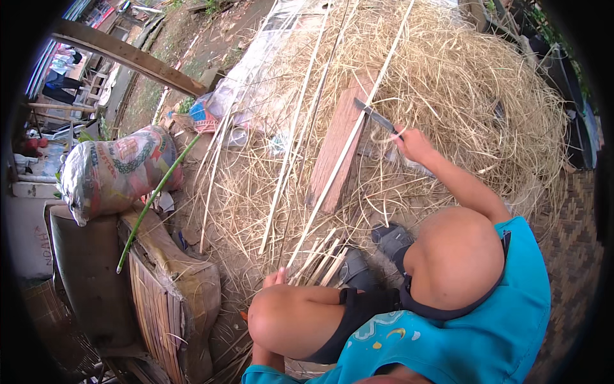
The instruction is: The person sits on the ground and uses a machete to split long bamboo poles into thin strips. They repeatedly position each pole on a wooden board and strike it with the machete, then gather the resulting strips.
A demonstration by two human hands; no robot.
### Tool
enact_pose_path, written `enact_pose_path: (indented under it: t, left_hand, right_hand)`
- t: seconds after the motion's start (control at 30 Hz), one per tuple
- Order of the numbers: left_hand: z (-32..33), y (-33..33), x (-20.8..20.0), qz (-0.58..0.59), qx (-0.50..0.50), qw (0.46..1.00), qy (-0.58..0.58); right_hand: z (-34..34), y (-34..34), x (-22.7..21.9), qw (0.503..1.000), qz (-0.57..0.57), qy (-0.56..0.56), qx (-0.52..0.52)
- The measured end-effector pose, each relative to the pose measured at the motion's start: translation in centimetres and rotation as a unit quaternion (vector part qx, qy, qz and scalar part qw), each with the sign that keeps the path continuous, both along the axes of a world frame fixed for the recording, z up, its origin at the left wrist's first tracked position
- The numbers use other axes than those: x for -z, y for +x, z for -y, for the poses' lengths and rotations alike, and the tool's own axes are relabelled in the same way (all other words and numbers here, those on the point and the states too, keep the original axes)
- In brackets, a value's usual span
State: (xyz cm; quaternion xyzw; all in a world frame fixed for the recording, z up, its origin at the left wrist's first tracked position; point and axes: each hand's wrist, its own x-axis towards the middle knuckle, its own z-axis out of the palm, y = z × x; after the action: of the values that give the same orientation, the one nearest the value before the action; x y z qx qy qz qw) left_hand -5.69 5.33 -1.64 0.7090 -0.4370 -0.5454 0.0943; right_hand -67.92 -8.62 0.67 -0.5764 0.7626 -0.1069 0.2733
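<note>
Your right hand [414, 144] grips the knife [377, 118] against the bamboo strip [339, 169]; your left hand [276, 278] pinches its near end, running away from you.

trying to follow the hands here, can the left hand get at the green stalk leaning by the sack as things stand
Probably not without shifting. The left hand is down by the knee, holding the near end of the bamboo strip. The green stalk lies well off to its left, over the woven frame. Nothing blocks the way.

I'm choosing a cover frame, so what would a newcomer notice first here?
The big heap of pale shavings fills the upper middle. In front of it the right hand holds a knife against a long bamboo strip lying over a wooden plank; the left hand grips the strip's near end.
</note>
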Motion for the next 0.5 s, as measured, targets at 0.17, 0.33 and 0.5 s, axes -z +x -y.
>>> enact_pose_path:
  t: [0.17, 0.33, 0.5]
  left_hand:
    - [6.6, -10.4, 2.0, -0.077, 0.131, 0.982, -0.113]
    - [2.7, -2.5, 3.3, 0.03, 0.121, 0.985, -0.119]
    - [3.5, -8.3, 0.0, 0.095, 0.202, 0.946, -0.237]
  right_hand:
    - [-5.5, 8.8, 2.5, 0.955, 0.014, -0.085, -0.283]
    - [1.9, -4.7, 2.4, 0.992, -0.112, -0.048, 0.039]
    - [-3.1, 4.8, 2.1, 0.979, -0.016, -0.09, -0.183]
